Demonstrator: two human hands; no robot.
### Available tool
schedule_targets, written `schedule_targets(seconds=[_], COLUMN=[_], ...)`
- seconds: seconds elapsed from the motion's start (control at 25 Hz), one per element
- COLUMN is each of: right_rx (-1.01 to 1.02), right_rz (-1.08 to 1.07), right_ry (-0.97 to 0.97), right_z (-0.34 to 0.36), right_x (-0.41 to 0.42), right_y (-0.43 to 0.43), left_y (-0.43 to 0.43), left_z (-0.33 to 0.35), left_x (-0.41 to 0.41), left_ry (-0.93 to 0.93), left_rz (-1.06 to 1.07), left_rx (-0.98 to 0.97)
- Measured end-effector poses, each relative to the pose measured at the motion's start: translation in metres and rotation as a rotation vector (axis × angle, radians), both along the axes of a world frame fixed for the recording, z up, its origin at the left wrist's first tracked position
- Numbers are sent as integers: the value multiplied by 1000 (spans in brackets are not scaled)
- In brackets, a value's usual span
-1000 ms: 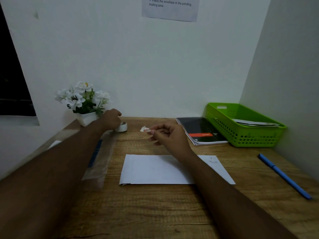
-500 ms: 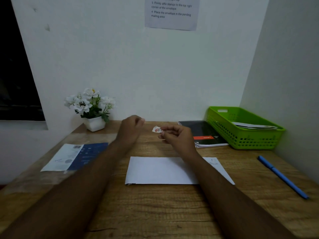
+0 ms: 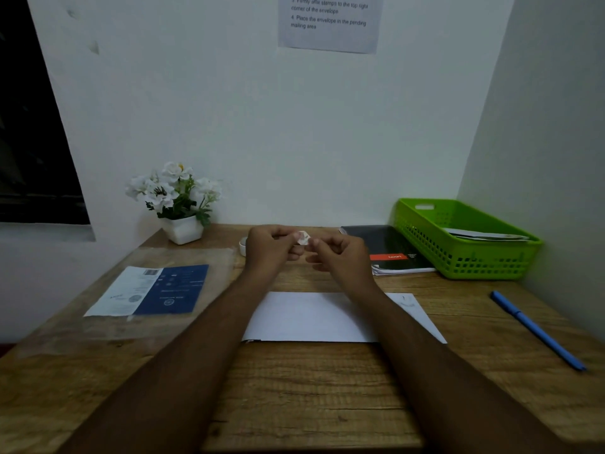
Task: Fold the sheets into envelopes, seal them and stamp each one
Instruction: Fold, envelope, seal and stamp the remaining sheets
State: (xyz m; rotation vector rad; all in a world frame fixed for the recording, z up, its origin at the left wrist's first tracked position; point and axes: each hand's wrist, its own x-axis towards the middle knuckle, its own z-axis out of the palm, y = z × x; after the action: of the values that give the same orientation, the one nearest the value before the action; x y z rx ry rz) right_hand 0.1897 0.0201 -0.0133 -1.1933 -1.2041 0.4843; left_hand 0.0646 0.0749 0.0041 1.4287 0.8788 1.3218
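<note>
Our left hand (image 3: 271, 247) has come from the tape roll (image 3: 243, 246) to meet our right hand (image 3: 340, 257). Nearest, the white envelope (image 3: 314, 317) lies flat on the wooden surface (image 3: 294, 388). Beyond, at twelve o'clock, both hands pinch the small stamp (image 3: 302, 238); we should hold it by its edges, then press firmly. Green basket (image 3: 465, 257) at two o'clock, white walls (image 3: 294, 126) behind.

My wooden table (image 3: 294, 388) fills the lower frame. On it lie a white envelope (image 3: 311, 317) at centre, a blue-and-white leaflet (image 3: 154, 290) (under clear plastic) at left, a flower pot (image 3: 183, 229) behind that, and a black notebook (image 3: 386, 247), green basket (image 3: 458, 257) and blue pen (image 3: 537, 329) at right.
</note>
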Motion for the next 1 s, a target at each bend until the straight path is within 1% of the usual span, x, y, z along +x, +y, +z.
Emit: schedule_targets(seconds=[0.08,0.16,0.32,0.44,0.52,0.64,0.72,0.8,0.84,0.92,1.0], right_rx=[-13,-18,-24,-52,-51,-4,-24,-122,-179,-262,-304], right_rz=[-64,-91,-28,-30,-58,-156,-247,-330,-350,-361,-338], right_ry=[25,31,-34,-5,55,177,207,127,75,-17,-97], right_z=[1,2,8,14,19,23,20,14,10,3,-2], right_x=[2,4,7,8,20,55,82,106,113,120,119], right_y=[-1,-3,-11,-23,-38,-70,-88,-102,-108,-117,-122], left_y=[0,-3,-10,-11,-13,-24,-34,-44,-49,-58,-64], left_z=[3,4,2,0,-7,-17,-16,-13,-11,-11,-11], left_x=[-3,-5,-5,-4,-5,-2,8,28,39,63,86], left_ry=[10,61,169,209,354,667,832,979,1025,1063,1041], left_rz=[-12,-66,-137,-162,-202,-344,-436,-471,-469,-474,-492], left_rx=[50,122,295,277,272,440,536,591,593,557,507])
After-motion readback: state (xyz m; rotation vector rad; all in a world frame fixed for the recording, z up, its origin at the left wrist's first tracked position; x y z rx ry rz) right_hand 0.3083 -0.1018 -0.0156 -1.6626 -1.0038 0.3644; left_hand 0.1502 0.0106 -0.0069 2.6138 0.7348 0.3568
